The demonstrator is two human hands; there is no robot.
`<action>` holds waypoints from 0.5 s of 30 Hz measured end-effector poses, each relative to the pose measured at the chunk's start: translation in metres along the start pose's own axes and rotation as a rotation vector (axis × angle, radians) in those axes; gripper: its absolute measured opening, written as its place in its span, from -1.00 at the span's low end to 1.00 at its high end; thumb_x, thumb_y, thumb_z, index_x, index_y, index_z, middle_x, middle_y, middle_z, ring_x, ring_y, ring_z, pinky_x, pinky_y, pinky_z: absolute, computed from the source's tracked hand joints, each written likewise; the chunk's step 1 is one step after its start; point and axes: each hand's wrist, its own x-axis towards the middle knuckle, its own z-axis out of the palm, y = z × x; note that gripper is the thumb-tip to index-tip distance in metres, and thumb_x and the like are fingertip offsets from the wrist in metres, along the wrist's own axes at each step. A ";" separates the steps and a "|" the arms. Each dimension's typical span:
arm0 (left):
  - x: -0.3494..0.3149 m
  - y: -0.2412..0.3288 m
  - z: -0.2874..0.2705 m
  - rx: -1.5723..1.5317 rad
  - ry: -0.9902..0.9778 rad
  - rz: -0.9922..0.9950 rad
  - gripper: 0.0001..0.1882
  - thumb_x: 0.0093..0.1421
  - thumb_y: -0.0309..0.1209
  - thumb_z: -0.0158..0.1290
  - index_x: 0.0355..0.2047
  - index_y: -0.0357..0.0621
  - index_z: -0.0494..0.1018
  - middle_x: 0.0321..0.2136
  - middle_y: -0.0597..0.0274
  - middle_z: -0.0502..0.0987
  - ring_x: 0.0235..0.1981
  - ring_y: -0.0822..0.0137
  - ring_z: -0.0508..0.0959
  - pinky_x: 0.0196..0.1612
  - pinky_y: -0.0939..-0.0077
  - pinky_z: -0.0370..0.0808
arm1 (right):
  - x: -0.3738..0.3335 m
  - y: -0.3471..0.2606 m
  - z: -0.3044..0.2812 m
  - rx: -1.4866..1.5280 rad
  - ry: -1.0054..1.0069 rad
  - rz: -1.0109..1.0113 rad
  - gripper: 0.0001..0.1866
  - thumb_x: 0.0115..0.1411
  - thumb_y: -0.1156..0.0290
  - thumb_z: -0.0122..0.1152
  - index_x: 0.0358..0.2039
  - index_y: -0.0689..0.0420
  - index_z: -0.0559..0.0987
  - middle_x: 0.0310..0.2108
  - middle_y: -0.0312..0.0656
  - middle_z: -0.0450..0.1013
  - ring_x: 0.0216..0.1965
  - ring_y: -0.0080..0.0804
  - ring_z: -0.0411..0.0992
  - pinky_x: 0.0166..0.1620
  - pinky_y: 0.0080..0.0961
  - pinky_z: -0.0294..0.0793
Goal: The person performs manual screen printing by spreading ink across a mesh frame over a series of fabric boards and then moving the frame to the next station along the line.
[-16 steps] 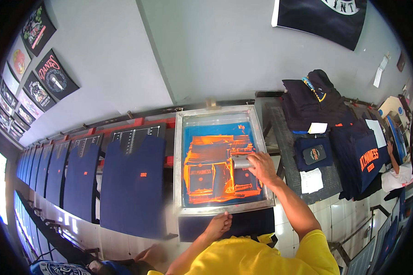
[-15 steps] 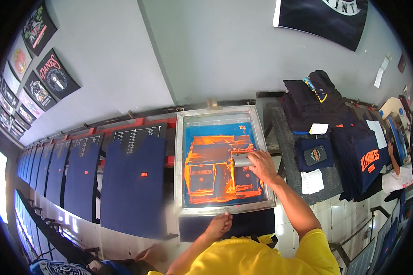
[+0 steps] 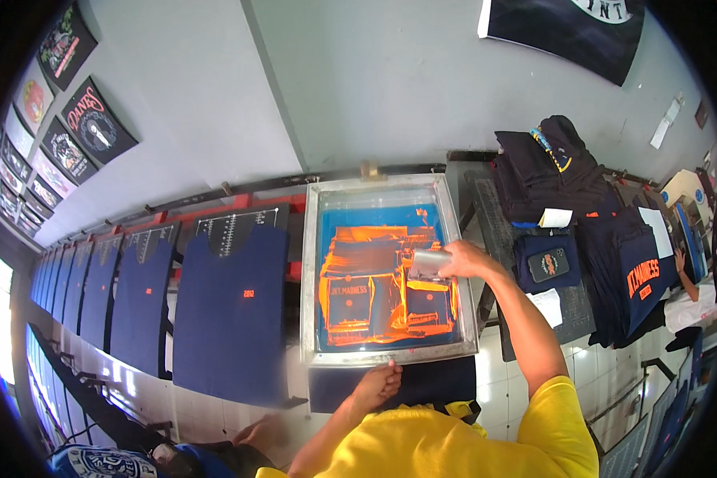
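Note:
A screen-printing frame [image 3: 311,279] lies in front of me, its blue mesh smeared with orange ink [image 3: 386,296]. My right hand [image 3: 467,261] is closed around a grey squeegee [image 3: 430,263] over the right half of the mesh. Whether the blade touches the mesh, I cannot tell. At the frame's near edge my left hand [image 3: 377,385] is curled, its fingertips against the metal rim. Dark navy fabric [image 3: 334,390] sticks out below the frame.
Navy shirt panels [image 3: 231,327] with small orange prints run left on a row of boards. Folded dark garments [image 3: 550,187], a phone [image 3: 548,266] and paper slips [image 3: 545,309] lie on the right table. Other people's limbs show at lower left [image 3: 264,434] and far right [image 3: 685,275].
My right hand and the squeegee have moved slightly away from me and to the right, and the squeegee's angle has changed. My left hand stays at the frame's near edge.

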 end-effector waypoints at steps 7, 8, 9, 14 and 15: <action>-0.003 -0.001 0.002 -0.011 -0.008 0.015 -0.64 0.49 -0.10 -0.19 -0.23 -0.15 0.34 -0.62 0.43 0.20 -0.66 0.55 0.15 -0.61 0.68 0.14 | -0.134 -0.053 0.086 -0.272 0.300 -0.151 -0.52 -0.15 0.42 0.49 -0.15 0.06 0.54 -0.18 -0.26 0.47 -0.07 -0.23 0.44 -0.02 -0.22 0.42; -0.002 -0.003 0.006 0.036 0.038 0.040 -0.63 0.49 -0.10 -0.19 -0.21 -0.17 0.35 -0.62 0.42 0.20 -0.66 0.54 0.15 -0.60 0.67 0.15 | -0.135 -0.049 0.094 -0.282 0.359 -0.175 -0.47 -0.21 0.43 0.51 -0.15 0.06 0.53 -0.18 -0.30 0.47 -0.09 -0.25 0.45 -0.05 -0.22 0.42; -0.005 -0.002 0.014 0.087 0.085 0.067 -0.62 0.49 -0.10 -0.20 -0.20 -0.19 0.36 -0.62 0.40 0.21 -0.66 0.54 0.15 -0.60 0.66 0.16 | -0.137 -0.050 0.093 -0.281 0.359 -0.176 -0.48 -0.20 0.43 0.51 -0.15 0.06 0.53 -0.18 -0.30 0.47 -0.10 -0.25 0.45 -0.06 -0.22 0.42; -0.044 0.023 0.066 0.692 0.219 0.302 -0.61 0.48 -0.21 -0.16 0.03 -0.32 0.42 -0.44 0.22 0.47 -0.52 0.41 0.40 -0.46 0.55 0.34 | -0.145 -0.054 0.083 -0.295 0.358 -0.219 -0.53 -0.16 0.47 0.44 -0.16 0.07 0.54 -0.15 -0.31 0.47 -0.11 -0.29 0.45 -0.11 -0.28 0.39; -0.043 0.020 0.071 0.891 0.249 0.584 -0.63 0.47 -0.26 -0.14 0.04 -0.32 0.42 -0.37 0.16 0.50 -0.45 0.34 0.47 -0.40 0.49 0.40 | -0.153 -0.058 0.083 -0.305 0.342 -0.223 -0.54 -0.16 0.48 0.42 -0.16 0.07 0.54 -0.15 -0.31 0.47 -0.11 -0.29 0.45 -0.12 -0.28 0.39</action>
